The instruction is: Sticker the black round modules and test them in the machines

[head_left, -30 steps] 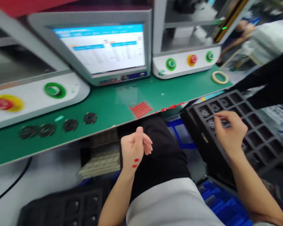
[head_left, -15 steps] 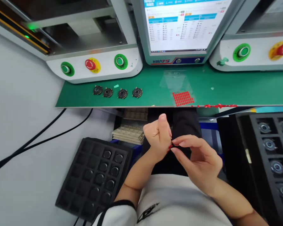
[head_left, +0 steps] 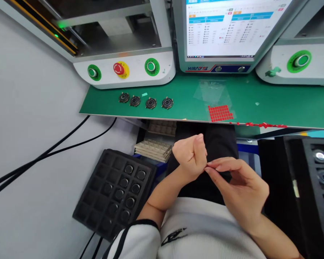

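Note:
My left hand [head_left: 190, 156] is curled into a fist above my lap, thumb on top; nothing shows in it. The thumb and fingertip of my right hand [head_left: 240, 189] pinch together at the edge of the left hand near the wrist. Whatever lies between those fingertips is too small or hidden to make out. On the green bench beyond lies a sheet of small red stickers [head_left: 220, 113] on clear film. Several round black watch-like parts with metal lugs [head_left: 167, 103] stand in a row farther left.
A black foam tray [head_left: 97, 194] with round parts in some pockets is at lower left. Another black tray [head_left: 314, 187] holds parts at right. Stacked beige trays [head_left: 153, 150] sit under the bench. Red scraps [head_left: 264, 125] line its edge. A monitor [head_left: 218, 68] and button panels [head_left: 135, 77] stand behind.
My right hand has left the right-hand tray and come to the left hand's edge, where it stays pinched. Red squares seen earlier on the left hand no longer show. The view has swung left.

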The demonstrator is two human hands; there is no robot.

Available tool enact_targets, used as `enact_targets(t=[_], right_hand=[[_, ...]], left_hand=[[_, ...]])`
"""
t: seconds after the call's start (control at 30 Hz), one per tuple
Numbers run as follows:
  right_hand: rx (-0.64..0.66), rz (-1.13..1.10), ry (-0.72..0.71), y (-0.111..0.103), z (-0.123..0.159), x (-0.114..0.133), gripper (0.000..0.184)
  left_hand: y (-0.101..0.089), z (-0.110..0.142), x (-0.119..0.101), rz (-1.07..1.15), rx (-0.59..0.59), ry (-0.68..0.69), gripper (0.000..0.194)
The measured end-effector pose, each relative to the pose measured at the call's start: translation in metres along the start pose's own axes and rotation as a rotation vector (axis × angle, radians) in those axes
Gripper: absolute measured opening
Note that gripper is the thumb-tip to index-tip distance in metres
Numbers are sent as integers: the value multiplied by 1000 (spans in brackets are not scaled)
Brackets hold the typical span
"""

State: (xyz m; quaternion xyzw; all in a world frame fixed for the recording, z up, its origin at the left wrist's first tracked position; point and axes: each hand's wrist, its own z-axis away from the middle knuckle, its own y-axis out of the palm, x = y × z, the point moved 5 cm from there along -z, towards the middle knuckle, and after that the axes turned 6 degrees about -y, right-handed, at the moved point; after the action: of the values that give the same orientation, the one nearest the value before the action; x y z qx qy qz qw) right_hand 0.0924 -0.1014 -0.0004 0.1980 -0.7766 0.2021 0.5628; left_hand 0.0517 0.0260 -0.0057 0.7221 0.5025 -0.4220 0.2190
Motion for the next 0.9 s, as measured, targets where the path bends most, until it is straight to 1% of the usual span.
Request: enact_targets(t=[0.1, 0.17, 0.23, 0.3, 0.33, 0.37, 0.4, 0.43, 0.47, 0.5, 0.53, 0.6, 0.63, 0.67, 0.7, 0.73, 0.77, 0.8, 0.83, 0.9], right_hand=[[42, 10, 102, -6, -4, -5, 21], [54, 33, 159, -9, -5, -9, 20], [54, 27, 181, -11, -6, -11, 20], [48, 7, 185, -10, -5, -12, 20], [33, 5, 197, -10, -5, -13, 21], [-3, 9, 211, -12, -4, -14, 22], [-54, 18, 228, -15, -4, -17, 23], [-114, 30, 243, -19, -5, -21, 24], [-170, 45, 254, -24, -6, -26, 26], [-211, 60, 262, -28, -7, -31, 28], [-231, 74, 271, -31, -9, -37, 29], [-218, 98, 314, -34, -11, -48, 30], [-208, 106, 341, -34, -12, -52, 29], [-200, 108, 366, -33, -12, -55, 28], [-193, 105, 385, -31, -12, -57, 27], [-186, 97, 397, -29, -12, -57, 26], [-179, 85, 400, -26, -13, -56, 26], [-172, 74, 398, -24, -13, -55, 27], [-165, 65, 392, -22, -14, -54, 27], [-151, 63, 372, -19, -16, -52, 26]], left_hand=[[2, -3, -8, -77, 42, 86, 53], [5, -3, -14, -111, 39, 146, 53], [7, -1, -14, -146, 16, 188, 52], [6, 0, -3, -238, 20, 212, 51], [1, 1, 9, -316, 42, 185, 51], [-8, 2, 25, -435, 76, 101, 52], [-22, 3, 46, -578, 116, -25, 54], [-43, 5, 69, -726, 156, -194, 56], [-72, 11, 95, -926, 181, -434, 57], [-103, 15, 111, -1015, 166, -535, 55], [-136, 20, 124, -1073, 151, -592, 53], [-198, 34, 143, -1177, 155, -703, 46], [-226, 42, 150, -1219, 179, -760, 38], [-249, 52, 155, -1245, 222, -813, 29], [-267, 62, 160, -1257, 277, -859, 16], [-279, 72, 164, -1259, 336, -899, 6], [-288, 83, 168, -1254, 394, -933, 11], [-293, 92, 172, -1246, 445, -963, 20], [-295, 100, 175, -1241, 488, -987, 27], [-295, 110, 183, -1236, 542, -1022, 33]])
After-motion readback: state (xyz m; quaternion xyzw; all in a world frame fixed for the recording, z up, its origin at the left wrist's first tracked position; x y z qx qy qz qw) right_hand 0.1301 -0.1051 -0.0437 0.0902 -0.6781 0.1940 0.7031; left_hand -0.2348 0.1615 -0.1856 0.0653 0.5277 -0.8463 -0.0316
